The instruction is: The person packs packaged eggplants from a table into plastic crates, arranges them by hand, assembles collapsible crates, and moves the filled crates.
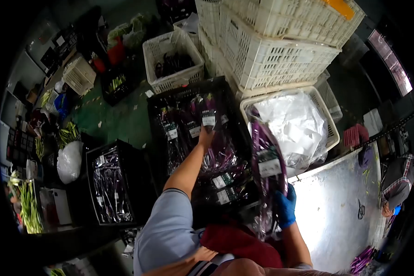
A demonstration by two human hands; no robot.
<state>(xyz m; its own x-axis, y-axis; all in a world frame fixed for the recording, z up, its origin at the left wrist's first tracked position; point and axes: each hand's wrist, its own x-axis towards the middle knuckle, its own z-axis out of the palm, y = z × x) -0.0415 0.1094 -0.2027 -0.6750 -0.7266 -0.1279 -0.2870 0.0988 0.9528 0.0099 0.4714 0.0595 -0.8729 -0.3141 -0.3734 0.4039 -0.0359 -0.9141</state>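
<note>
A large black crate (154, 103) in the middle holds several clear bags of long purple eggplants with white labels. My left hand (207, 136) reaches into it and touches a labelled eggplant bag (209, 118); its fingers are mostly hidden. To the right of the crate, my right hand (287, 206), in a blue glove, grips the lower part of another bag of eggplants (265, 152), which stands nearly lengthwise in view with its label facing up.
White crates (280, 60) are stacked behind. A white basket (334, 124) holds plastic bags. A metal table (336, 207) with scissors (361, 209) lies right; another black crate of eggplants (89, 184) stands left. At the far right is a person's arm (393, 193).
</note>
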